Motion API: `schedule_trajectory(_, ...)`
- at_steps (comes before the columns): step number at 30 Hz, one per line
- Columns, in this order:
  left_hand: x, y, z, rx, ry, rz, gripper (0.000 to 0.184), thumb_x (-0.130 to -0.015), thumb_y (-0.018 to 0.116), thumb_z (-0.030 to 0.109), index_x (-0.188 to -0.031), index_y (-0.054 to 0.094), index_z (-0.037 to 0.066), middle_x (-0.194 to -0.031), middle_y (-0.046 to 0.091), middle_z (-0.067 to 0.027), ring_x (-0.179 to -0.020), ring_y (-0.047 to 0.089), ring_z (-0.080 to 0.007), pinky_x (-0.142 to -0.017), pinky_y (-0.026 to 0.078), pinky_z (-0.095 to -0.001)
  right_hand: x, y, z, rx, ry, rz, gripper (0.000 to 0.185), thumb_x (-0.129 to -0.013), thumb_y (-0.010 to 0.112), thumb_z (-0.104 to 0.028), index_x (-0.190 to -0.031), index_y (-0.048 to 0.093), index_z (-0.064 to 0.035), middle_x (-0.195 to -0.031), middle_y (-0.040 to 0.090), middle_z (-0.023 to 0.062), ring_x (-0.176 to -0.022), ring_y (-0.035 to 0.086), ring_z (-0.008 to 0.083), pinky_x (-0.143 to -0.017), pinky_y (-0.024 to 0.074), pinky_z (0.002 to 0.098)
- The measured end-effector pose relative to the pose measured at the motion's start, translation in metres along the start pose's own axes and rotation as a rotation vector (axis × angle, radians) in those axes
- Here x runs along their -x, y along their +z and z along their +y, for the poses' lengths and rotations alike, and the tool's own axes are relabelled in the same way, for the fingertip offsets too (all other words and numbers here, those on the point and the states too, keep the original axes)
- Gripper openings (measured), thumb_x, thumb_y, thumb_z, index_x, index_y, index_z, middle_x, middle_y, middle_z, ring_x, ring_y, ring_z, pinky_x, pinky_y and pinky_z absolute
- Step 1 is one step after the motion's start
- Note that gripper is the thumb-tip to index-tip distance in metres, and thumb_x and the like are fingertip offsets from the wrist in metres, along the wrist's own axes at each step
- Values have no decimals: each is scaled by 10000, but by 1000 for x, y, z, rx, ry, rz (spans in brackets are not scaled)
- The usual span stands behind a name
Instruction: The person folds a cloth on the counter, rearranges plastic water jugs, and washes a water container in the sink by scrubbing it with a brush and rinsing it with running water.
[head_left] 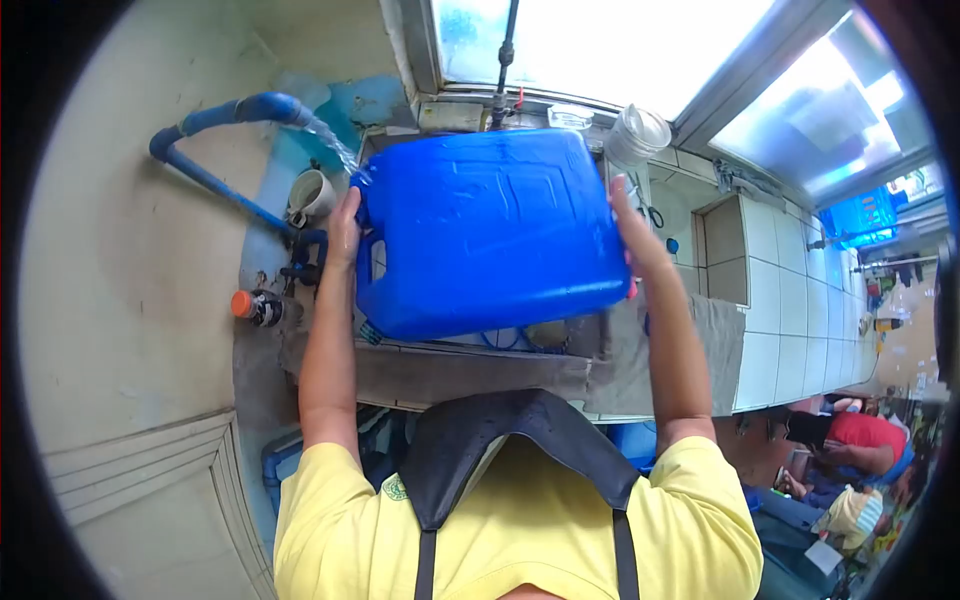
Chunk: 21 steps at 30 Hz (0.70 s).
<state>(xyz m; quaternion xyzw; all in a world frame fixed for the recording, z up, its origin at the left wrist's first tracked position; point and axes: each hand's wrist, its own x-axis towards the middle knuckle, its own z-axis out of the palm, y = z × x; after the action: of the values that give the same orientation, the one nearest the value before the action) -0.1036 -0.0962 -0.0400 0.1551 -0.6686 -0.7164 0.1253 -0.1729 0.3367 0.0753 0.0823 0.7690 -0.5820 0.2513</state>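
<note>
Between my hands is a big blue jerrycan (490, 230), tipped on its side above the sink (430, 345). My left hand (346, 228) grips its left end, close to the neck and handle. My right hand (638, 232) is wrapped around the opposite end, near the base. A stream of water (330, 135) runs from the curved blue pipe (265, 108) onto the neck of the jerrycan. Whether the water goes inside I cannot tell. The jerrycan hides most of the sink.
Left of the sink are a white mug (312, 192) and a bottle with an orange cap (262, 307). A white bucket (637, 135) and scissors (656, 216) lie to the right, by a tiled counter (790, 300). A grey cloth (690, 350) covers its edge. People (865, 445) sit far right.
</note>
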Motion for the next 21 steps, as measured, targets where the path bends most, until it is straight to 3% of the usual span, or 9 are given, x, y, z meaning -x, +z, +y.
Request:
schedule_trajectory(2,-4,-3,-45,431,-268,-99,366,-1072,488,358,-1154,710,78,-960,719,-36,-732,633,-100,-705,501,-222,-2,-21,-20,131,-193,-50,1161,-825,299,-923,-1492,430,17,-1443,480,324,-1319,488,488,-1071,437,558)
schedule_trajectory(3,20,7,-38,435,-266,-88,366,-1072,488,358,-1154,710,78,-960,719,-36,-732,633,-100,-705,501,-222,4,-24,-39,137,-195,-60,1161,-825,299,-923,-1492,430,17,-1443,480,324,-1319,488,488,-1071,437,558)
schedule_trajectory(5,83,43,-29,176,-97,-97,399,-1051,536,364,-1365,586,122,-1301,654,-99,-1161,643,-211,-1014,531,-382,23,-29,-80,270,-574,-216,1072,-864,282,-884,-1438,522,-11,-1378,540,303,-1249,544,482,-983,502,538)
schedule_trajectory(6,87,57,-27,178,-95,-89,399,-1051,536,364,-1365,586,122,-1301,654,-99,-1161,643,-211,-1014,531,-382,31,-25,-94,273,-578,-224,1072,-864,282,-884,-1438,522,-11,-1378,540,303,-1249,544,482,-983,502,538)
schedule_trajectory(10,102,100,-29,1093,-150,-218,455,-1026,583,367,-1437,511,187,-1398,590,-86,-1295,560,-260,-1095,473,-490,59,23,-139,446,-996,-38,1048,-865,256,-884,-1400,581,-43,-1299,599,273,-1206,571,467,-925,519,518)
schedule_trajectory(15,92,127,-10,1301,-164,-247,489,-997,610,403,-1441,504,229,-1397,593,-65,-1289,562,-268,-1074,483,-522,73,38,-160,488,-1074,81,1067,-855,165,-892,-1426,569,-86,-1374,574,266,-1311,490,503,-996,399,691)
schedule_trajectory(18,79,121,-12,1285,-81,-319,472,-1002,614,383,-1431,519,212,-1364,615,-69,-1231,595,-246,-1053,498,-508,75,21,-163,539,-1125,63,1105,-861,92,-885,-1441,547,-62,-1401,569,237,-1341,454,510,-1052,356,659)
schedule_trajectory(20,67,113,-15,1266,-2,-393,456,-1006,618,363,-1421,534,194,-1331,638,-74,-1173,628,-224,-1031,514,-494,66,3,-145,313,-1172,165,1030,-905,163,-848,-1421,567,-54,-1325,603,272,-1142,625,436,-948,499,544)
schedule_trajectory(21,59,105,-18,1263,-5,-390,456,-1006,618,363,-1421,534,194,-1331,638,-74,-1173,628,-224,-1031,514,-494,64,-4,-134,208,-1104,170,1020,-922,149,-829,-1435,547,-43,-1338,598,270,-1146,625,424,-976,477,541)
